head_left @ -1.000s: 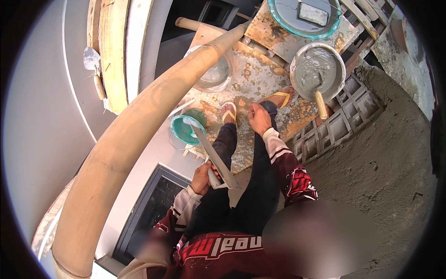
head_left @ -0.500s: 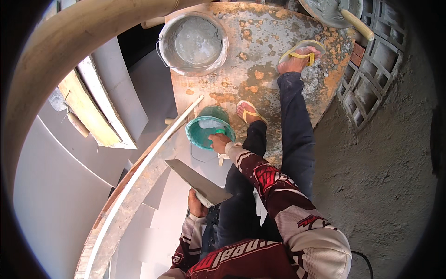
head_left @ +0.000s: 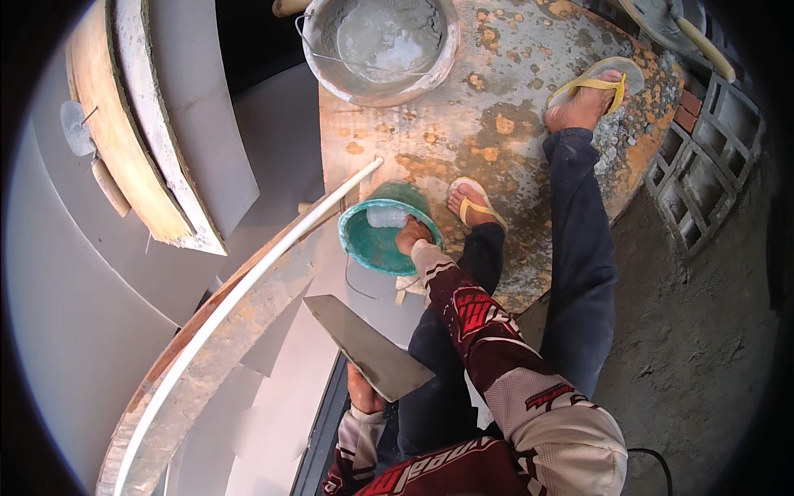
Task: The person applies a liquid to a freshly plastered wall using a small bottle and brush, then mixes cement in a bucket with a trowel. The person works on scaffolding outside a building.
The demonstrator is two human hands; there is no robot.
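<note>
My left hand (head_left: 365, 388) is wrapped round the grip of a plastering trowel (head_left: 368, 347), whose long grey blade slants above my leg; the blade hides part of the grip. My right hand (head_left: 413, 235) reaches into a green bucket (head_left: 351, 245) with a thin wire handle. There its fingers are closed at the end of a clear plastic bottle (head_left: 385, 217) lying inside the bucket's mouth. The fingertips are partly hidden.
A large pail of wet grey mortar (head_left: 451, 50) stands on the stained board (head_left: 397, 140) under my sandalled feet. A pale pole (head_left: 240, 289) runs along the left edge. Another trowel (head_left: 107, 186) lies by timber planks (head_left: 124, 124). A rough plastered wall (head_left: 703, 347) rises at right.
My right hand has moved deeper into the green bucket, to the end of the bottle. The view has shifted, so the pail and board sit higher and farther right. My left hand keeps the trowel.
</note>
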